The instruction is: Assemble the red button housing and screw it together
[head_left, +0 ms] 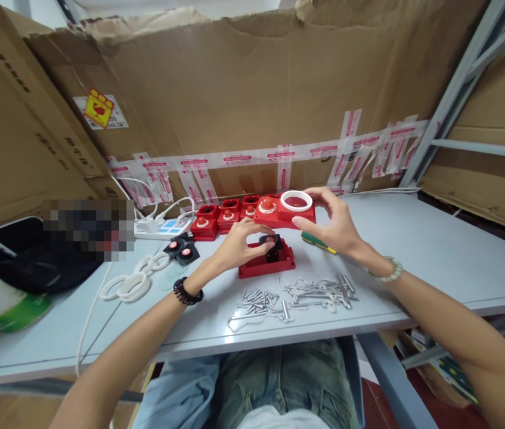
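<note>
My right hand point(335, 221) is closed on the right end of a red housing cover point(285, 215), held tilted above the table. On that cover sit a white ring point(296, 201) and a red dome button point(267, 205). Below it, my left hand point(238, 245) pinches a small black part point(273, 252) with a dark round top. This part stands in or just over an open red box base point(261, 268), its lower end partly hidden by the base wall. A green and yellow screwdriver point(319, 242) lies behind the base, near my right hand.
Loose screws point(259, 301) and a pile of longer bolts point(321, 292) lie near the front edge. White rings point(133, 287), black button parts point(186, 252), several red boxes point(204, 227) and a power strip point(169, 229) are at left. Cardboard point(252, 89) walls the back.
</note>
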